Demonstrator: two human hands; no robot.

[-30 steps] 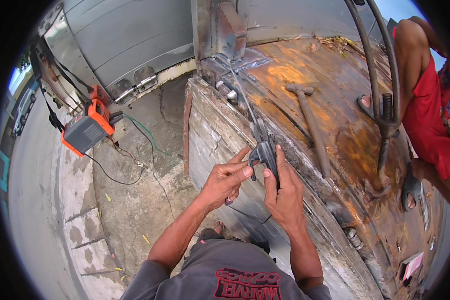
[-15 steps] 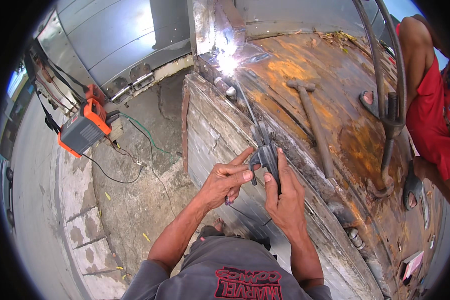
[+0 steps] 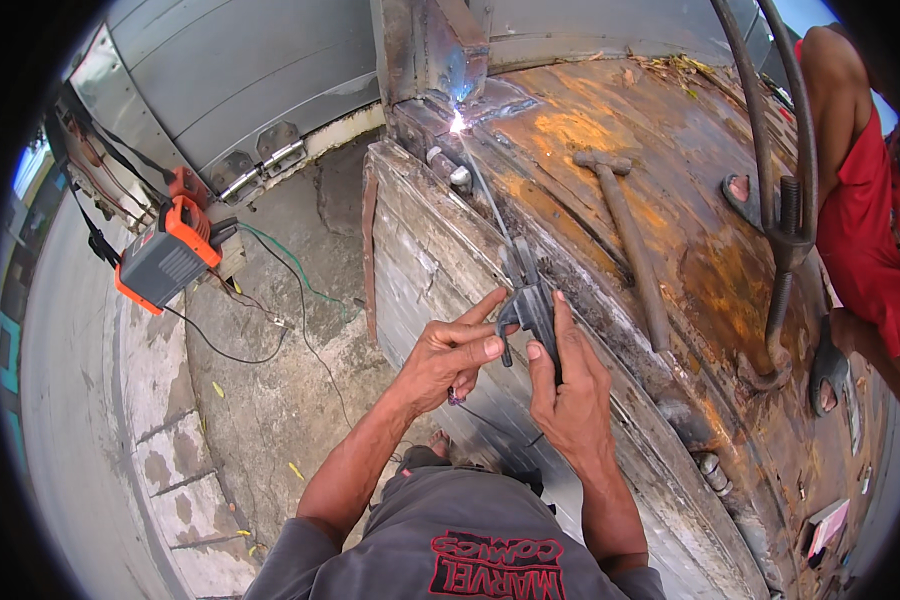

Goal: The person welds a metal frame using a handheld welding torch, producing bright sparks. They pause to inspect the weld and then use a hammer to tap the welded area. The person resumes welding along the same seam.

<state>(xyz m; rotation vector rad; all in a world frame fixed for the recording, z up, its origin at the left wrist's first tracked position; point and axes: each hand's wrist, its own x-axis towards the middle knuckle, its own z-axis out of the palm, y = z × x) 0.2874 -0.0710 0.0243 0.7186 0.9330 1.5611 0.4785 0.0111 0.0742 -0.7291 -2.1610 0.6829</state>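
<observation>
A black electrode holder (image 3: pixel 535 310) is gripped by my right hand (image 3: pixel 573 395), with its thumb and fingers along the handle. My left hand (image 3: pixel 448 360) is closed at the holder's lever, index finger stretched along its side. Something small and purple shows under the left fingers, too small to name. From the holder's jaws a thin welding rod (image 3: pixel 489 192) slants up and away. Its far tip meets a small bright arc (image 3: pixel 457 122) at the foot of an upright metal post (image 3: pixel 457 45), on the rusty metal bed (image 3: pixel 570 125).
A hammer (image 3: pixel 625 240) lies on the bed beside the rod. To its right stands a large forked metal bar (image 3: pixel 788 240), near a person in red shorts (image 3: pixel 865 240). The lowered side panel (image 3: pixel 420 250) is in front. An orange-grey welding machine (image 3: pixel 170 258) with cables sits at left.
The arc's glare has shrunk sharply, and the post and nearby metal show more clearly. Both hands and the electrode holder have hardly moved.
</observation>
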